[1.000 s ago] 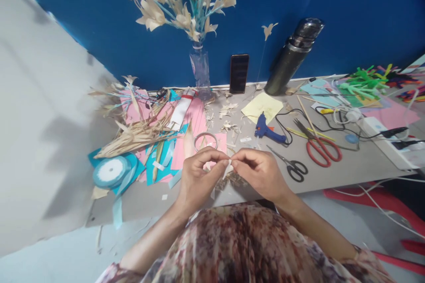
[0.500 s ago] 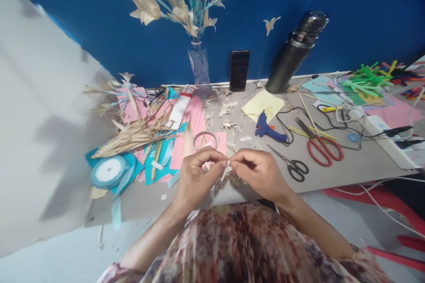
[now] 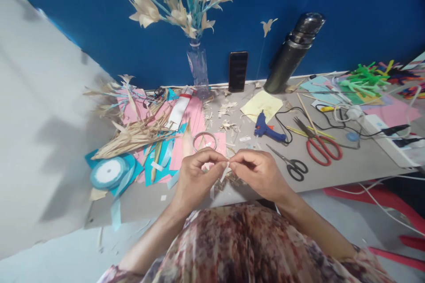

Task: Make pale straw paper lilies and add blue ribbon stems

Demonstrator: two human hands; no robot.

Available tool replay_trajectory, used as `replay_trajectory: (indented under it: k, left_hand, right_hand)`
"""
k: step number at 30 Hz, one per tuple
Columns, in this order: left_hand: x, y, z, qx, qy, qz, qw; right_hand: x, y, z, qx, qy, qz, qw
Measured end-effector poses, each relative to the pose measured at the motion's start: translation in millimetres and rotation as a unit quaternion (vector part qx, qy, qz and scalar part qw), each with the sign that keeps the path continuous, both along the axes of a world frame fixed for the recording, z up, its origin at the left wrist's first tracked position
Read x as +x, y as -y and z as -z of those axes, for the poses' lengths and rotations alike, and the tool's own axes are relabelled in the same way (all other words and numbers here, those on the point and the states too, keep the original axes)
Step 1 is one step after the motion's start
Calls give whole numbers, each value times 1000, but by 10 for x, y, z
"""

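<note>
My left hand [image 3: 198, 177] and my right hand [image 3: 258, 176] meet at the fingertips above the table's front edge. Both pinch a small pale strip [image 3: 225, 171], which looks like dried husk and points downward between them. Most of it is hidden by the fingers. Just beyond my left hand lies a roll of tape [image 3: 205, 133] on pink paper. To the right of my right hand are small black-handled scissors [image 3: 295, 169] and a blue glue gun [image 3: 268, 131]. Husk scraps [image 3: 232, 181] lie under the hands.
Dried husks [image 3: 133, 137] and a light-blue ribbon spool [image 3: 108, 172] are at left. Along the wall stand a bottle with husk flowers [image 3: 197, 66], a phone [image 3: 238, 71] and a dark flask [image 3: 294, 53]. Red-handled scissors [image 3: 323, 150], cables and a power strip [image 3: 388, 141] are at right.
Both hands keep their pinch on the pale strip, almost unmoved. The view has shifted very slightly, so the background things appear a little further left.
</note>
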State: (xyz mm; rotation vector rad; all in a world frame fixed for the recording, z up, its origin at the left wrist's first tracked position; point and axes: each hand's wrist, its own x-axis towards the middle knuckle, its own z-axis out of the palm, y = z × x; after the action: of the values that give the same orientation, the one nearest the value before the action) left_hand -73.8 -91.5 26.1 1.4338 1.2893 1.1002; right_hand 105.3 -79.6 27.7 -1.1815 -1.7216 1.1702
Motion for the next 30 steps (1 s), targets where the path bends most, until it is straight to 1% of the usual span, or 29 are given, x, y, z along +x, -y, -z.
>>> replay_trajectory:
  k: [5, 20, 30]
  left_hand:
    - [-25, 13, 12, -6, -5, 4, 1000]
    - [-17, 41, -12, 0, -5, 3, 1000]
    - [-15, 17, -30, -5, 0, 6, 1000]
  right_hand:
    - [1, 16, -23, -1, -1, -1, 1000]
    - [-8, 28, -47, 16, 0, -6, 1000]
    - [5, 21, -20, 20, 2, -7, 1000]
